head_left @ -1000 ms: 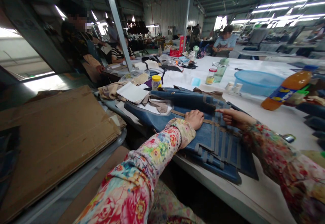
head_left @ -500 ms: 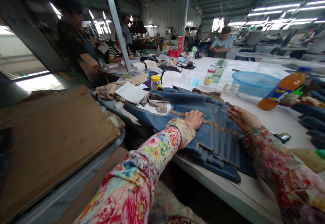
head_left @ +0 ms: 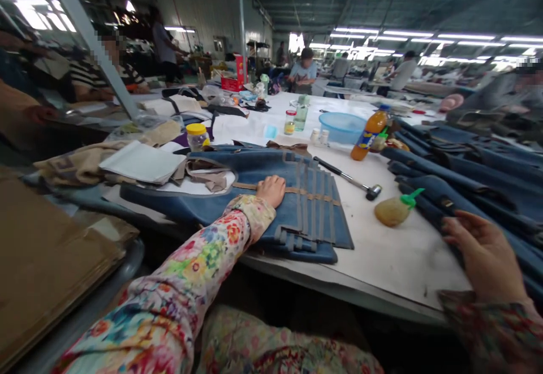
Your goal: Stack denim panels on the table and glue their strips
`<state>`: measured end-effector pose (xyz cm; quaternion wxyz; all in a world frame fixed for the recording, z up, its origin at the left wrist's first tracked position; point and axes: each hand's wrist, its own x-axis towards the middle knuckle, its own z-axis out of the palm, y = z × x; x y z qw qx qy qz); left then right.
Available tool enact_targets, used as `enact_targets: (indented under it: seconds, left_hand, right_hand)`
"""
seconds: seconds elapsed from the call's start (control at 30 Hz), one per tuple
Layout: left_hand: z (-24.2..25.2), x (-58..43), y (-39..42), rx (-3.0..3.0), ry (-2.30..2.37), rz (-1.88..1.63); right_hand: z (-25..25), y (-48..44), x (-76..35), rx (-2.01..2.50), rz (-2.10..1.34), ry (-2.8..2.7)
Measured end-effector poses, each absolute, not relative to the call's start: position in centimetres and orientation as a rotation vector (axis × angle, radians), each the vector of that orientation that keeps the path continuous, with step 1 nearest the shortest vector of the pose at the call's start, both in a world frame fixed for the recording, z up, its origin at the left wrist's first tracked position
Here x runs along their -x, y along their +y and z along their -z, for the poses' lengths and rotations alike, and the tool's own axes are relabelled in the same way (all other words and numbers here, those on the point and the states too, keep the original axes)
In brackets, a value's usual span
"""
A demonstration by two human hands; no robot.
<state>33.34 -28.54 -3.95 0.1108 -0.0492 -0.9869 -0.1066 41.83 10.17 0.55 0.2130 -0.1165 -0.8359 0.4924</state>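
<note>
My left hand [head_left: 271, 190] rests on a blue leather-like panel [head_left: 254, 215], fingers curled down beside a tan strip [head_left: 245, 186]. Its palm side is hidden, so I cannot see what lies under the fingers. Grey bands [head_left: 316, 198] cross the panel's right part. At the lower right, my right hand [head_left: 487, 252] hovers by the stacked blue pieces [head_left: 475, 193], its fingers loosely bent and apart, holding nothing visible. A hammer [head_left: 348, 179] lies on the white table beyond the panel. A squeeze bottle with a green nozzle [head_left: 392, 211] sits between the hammer and my right hand.
An orange drink bottle [head_left: 370, 133] and a blue basin [head_left: 343, 128] stand farther back. A yellow-lidded jar [head_left: 197, 136] is behind the panel, with a white pad [head_left: 143, 162] to its left. Cardboard [head_left: 46, 272] fills the left side. Several people work around the hall.
The view has turned right. My right hand has left the hammer's handle and moved right, towards the stacked blue pieces. My left hand stays on the panel.
</note>
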Motion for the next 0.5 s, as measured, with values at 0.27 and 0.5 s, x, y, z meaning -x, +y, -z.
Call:
enact_targets:
  seconds: [0.27, 0.5]
  left_hand:
    - [4.2, -33.2, -28.4, 0.143, -2.89, 0.318]
    - [4.2, -33.2, -28.5, 0.142, -2.888, 0.298]
  right_hand:
    - [2.2, 12.5, -36.4, 0.272, -1.397, -2.769]
    - [4.2, 9.2, -34.1, 0.292, -1.429, -2.704]
